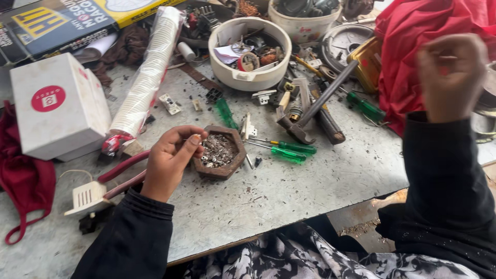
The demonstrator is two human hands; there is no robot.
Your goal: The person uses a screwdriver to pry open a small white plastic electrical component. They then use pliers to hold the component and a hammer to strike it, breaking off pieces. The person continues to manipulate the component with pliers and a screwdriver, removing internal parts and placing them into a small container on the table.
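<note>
Left hand (173, 157) sits in the middle-left of the frame, fingertips pinched together right at the rim of a small hexagonal wooden dish (219, 152) full of tiny screws. Looks like it's pinching one little screw out of the pile, though the piece itself is too small to make out for sure. Right hand (450, 75) is up in the upper right of the frame, raised off the table and blurred (fingers curled in, but I can't tell if it's holding anything).

As for progress: my read is that this is early in the picking. The dish looks about full, and I see no sorted pile or part being assembled next to it. So most of whatever those screws are for looks undone.

Around the dish: two green-handled screwdrivers (289, 151) just to its right, a hammer (318, 106) beyond them, red-handled pliers (124, 173) at lower left, a white box (57, 106) at the left edge and a white bowl (250, 77) of odd parts top centre.
</note>
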